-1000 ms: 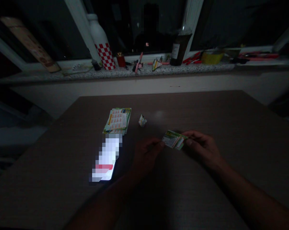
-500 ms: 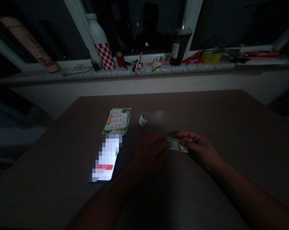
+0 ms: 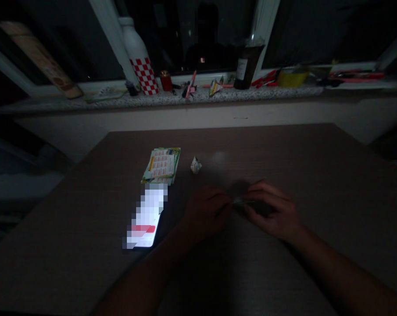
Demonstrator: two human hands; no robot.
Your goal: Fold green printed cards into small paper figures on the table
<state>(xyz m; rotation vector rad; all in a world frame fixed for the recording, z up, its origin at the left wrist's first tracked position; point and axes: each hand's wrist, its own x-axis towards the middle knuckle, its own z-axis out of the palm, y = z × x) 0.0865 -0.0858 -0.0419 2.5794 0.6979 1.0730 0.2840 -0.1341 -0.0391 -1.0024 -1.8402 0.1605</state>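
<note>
Between my two hands is a small printed paper card (image 3: 238, 200), turned nearly edge-on so that only a thin pale strip shows. My left hand (image 3: 208, 210) pinches its left end and lies in deep shadow. At the other end, the thumb and fingers of my right hand (image 3: 273, 208) close on the card. Just beyond my left hand, a small folded paper piece (image 3: 195, 165) stands on the table. Farther left lies a stack of printed green and white cards (image 3: 161, 166).
A phone with a lit, blurred screen (image 3: 147, 219) lies on the brown table (image 3: 300, 153), left of my hands. Along the windowsill (image 3: 198, 97) stand a white bottle with red checks (image 3: 141, 61), a small red jar (image 3: 166, 81), a dark labelled pouch (image 3: 246, 68) and pens.
The card has tilted from showing its printed face to nearly edge-on. My right hand has turned a little with it; the left hand stays almost in place.
</note>
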